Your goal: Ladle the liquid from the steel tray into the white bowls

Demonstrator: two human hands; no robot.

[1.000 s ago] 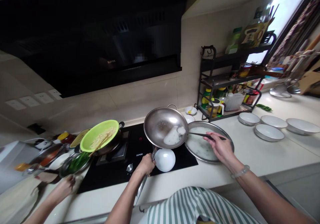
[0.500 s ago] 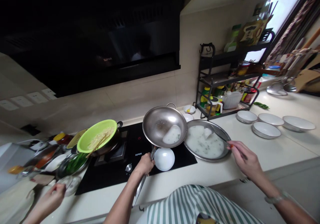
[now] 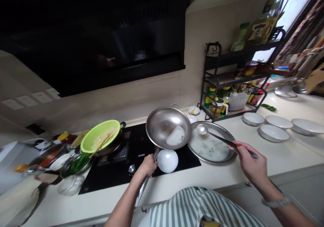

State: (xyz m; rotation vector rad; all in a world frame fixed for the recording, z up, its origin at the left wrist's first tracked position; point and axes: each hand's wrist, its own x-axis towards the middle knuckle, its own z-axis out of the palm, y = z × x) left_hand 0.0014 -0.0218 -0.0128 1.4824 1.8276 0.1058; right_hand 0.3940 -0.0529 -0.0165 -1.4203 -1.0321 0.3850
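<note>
My left hand [image 3: 149, 164] is wrapped round the long handle of a steel wok [image 3: 158, 125]. A small pool of milky liquid with green flecks [image 3: 175, 136] lies at the right side of the wok. My right hand [image 3: 253, 161] grips a metal ladle [image 3: 219, 137] by its dark handle. The ladle's bowl is raised over a wide steel basin [image 3: 230, 136], which holds milky soup with green flecks [image 3: 207, 147]. A white bowl [image 3: 167, 161] stands on the black cooktop, just in front of the wok and partly beneath it.
A lime-green basket of noodles with chopsticks [image 3: 87, 137] sits over a dark pot on the cooktop [image 3: 113, 173]. Several white bowls [image 3: 273, 133] stand at right, beside a black spice rack [image 3: 217, 82]. Bowls of greens [image 3: 77, 164] and other food crowd the left.
The ladle has risen out of the soup toward the basin's upper left, and its bowl now shows. Another person's hand at the far left has gone from view. The wok stays nearly still.
</note>
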